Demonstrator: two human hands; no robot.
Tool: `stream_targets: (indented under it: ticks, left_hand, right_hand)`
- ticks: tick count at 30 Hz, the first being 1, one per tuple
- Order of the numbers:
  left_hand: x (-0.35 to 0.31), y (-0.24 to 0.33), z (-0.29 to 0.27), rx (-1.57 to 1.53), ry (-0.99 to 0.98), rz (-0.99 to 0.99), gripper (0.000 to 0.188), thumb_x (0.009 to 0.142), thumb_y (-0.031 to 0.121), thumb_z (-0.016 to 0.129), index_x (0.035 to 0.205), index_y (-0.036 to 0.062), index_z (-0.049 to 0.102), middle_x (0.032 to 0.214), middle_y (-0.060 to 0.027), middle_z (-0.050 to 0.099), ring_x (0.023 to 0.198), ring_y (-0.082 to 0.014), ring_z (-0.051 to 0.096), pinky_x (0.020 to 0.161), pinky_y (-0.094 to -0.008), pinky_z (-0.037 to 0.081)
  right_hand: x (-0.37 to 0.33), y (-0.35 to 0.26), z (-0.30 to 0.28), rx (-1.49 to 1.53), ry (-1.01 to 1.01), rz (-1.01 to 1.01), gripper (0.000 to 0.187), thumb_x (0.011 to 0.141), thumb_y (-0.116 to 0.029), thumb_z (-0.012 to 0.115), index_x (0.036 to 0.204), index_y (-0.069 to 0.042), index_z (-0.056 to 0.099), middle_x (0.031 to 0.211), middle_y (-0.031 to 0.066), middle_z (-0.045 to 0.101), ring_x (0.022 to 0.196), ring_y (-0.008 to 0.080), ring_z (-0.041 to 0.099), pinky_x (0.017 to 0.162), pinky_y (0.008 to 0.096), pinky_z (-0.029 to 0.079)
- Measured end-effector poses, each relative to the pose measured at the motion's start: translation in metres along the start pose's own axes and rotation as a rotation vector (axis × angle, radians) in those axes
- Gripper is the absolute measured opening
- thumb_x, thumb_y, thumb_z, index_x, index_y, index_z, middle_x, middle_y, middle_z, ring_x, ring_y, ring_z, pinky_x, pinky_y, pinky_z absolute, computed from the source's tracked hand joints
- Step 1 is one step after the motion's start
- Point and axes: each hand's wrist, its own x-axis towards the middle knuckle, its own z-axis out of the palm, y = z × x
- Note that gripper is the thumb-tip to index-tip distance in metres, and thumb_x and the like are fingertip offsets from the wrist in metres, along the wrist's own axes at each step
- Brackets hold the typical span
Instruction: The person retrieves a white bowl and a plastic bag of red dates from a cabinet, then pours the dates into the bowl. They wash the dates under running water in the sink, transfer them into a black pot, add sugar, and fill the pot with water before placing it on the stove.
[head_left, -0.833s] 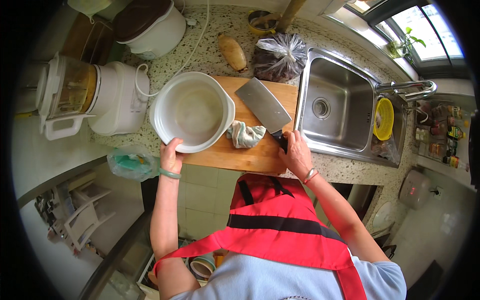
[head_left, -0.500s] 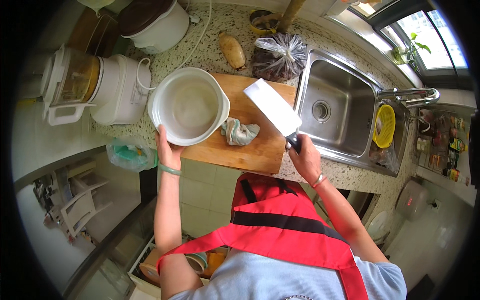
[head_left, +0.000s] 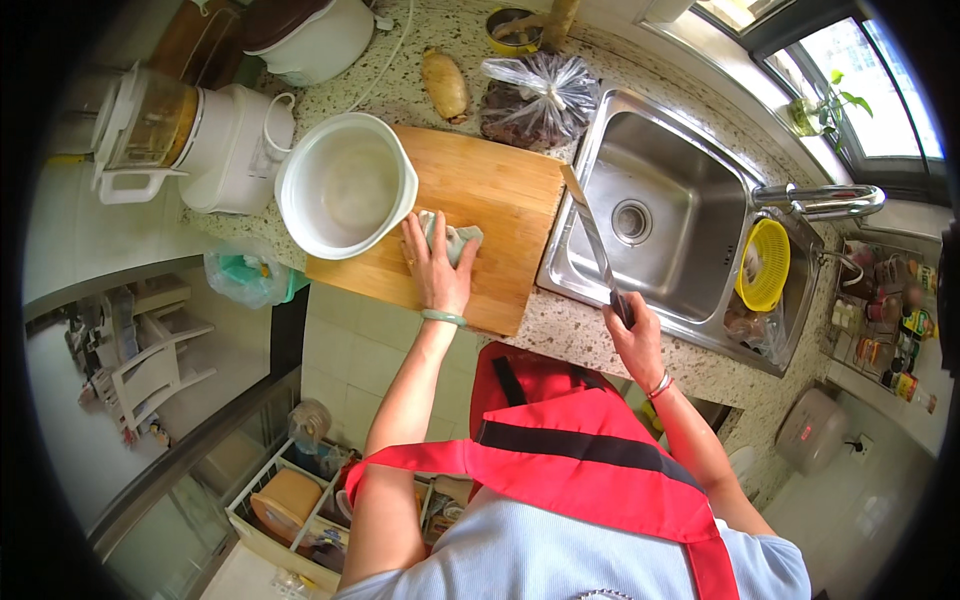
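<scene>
My left hand (head_left: 440,272) is on a crumpled pale cloth (head_left: 458,238) on the wooden cutting board (head_left: 480,180); its fingers and thumb straddle the cloth, partly hiding it. Close by, a deep white bowl (head_left: 348,185) rests over the board's left side, with nothing seen inside. My right hand (head_left: 637,330) is closed round the black handle of a cleaver (head_left: 590,225). The blade points away from me over the sink's left rim, turned so that mostly its narrow edge shows.
A steel sink (head_left: 670,190) with a tap (head_left: 820,200) and a yellow basket (head_left: 765,265) lies to the right. Behind the board are a lotus-root-like piece (head_left: 444,85) and a tied plastic bag (head_left: 540,100). A white appliance (head_left: 240,150) stands left; an open drawer (head_left: 290,510) is below.
My left hand has let go of the bowl's rim and moved right onto the cloth. My right hand has turned the cleaver from flat-side up to nearly edge-on, toward the sink.
</scene>
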Motion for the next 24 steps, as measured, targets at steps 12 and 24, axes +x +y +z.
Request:
stream_targets:
  ticks: [12,24]
  left_hand:
    - [-0.063,0.061,0.051,-0.045,-0.185,0.237,0.039,0.091,0.005,0.057,0.130,0.0060,0.055,0.147,-0.0126,0.041,0.142,-0.0299,0.027,0.115,-0.0408,0.032]
    - [0.084,0.005,0.049,-0.046,0.049,0.125,0.035,0.095,0.022,0.055,0.130,0.0149,0.058,0.155,-0.0158,0.022,0.143,-0.0381,0.019,0.118,-0.0461,0.022]
  right_hand:
    - [-0.009,0.052,-0.035,0.180,-0.007,0.160,0.020,0.087,-0.017,0.066,0.087,0.000,0.055,0.059,0.0038,0.050,0.054,0.0096,0.044,0.050,0.0290,0.038]
    - [-0.009,0.042,-0.059,0.368,0.063,0.256,0.015,0.091,-0.015,0.063,0.088,-0.003,0.055,0.057,-0.0032,0.048,0.044,0.0046,0.043,0.040,0.0238,0.035]
